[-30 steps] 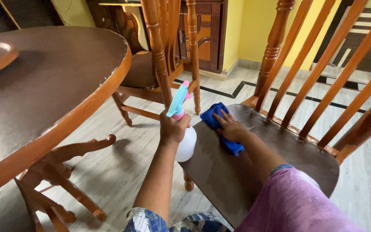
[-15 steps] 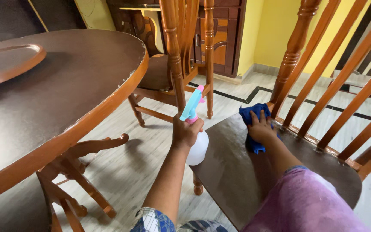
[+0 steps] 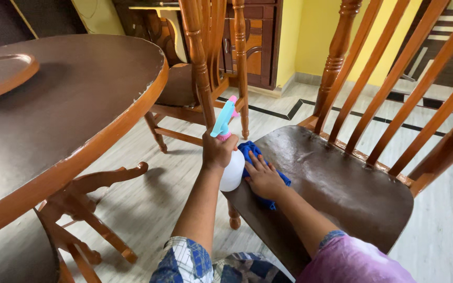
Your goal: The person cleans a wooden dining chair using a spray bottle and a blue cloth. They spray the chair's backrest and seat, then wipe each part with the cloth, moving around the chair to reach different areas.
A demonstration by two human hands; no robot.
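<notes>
Pressing a blue cloth (image 3: 252, 153) flat under the spread right hand (image 3: 262, 178) at the front left corner of the dark chair seat (image 3: 342, 183), left hand (image 3: 217, 152) wrapped tight round a white spray bottle (image 3: 233, 170) just beside the cloth, off the seat's edge, round wooden table (image 3: 69, 105) to the left.

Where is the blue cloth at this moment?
In the head view, the blue cloth lies under the right hand on the chair seat's front-left edge, beside the spray bottle.
</notes>
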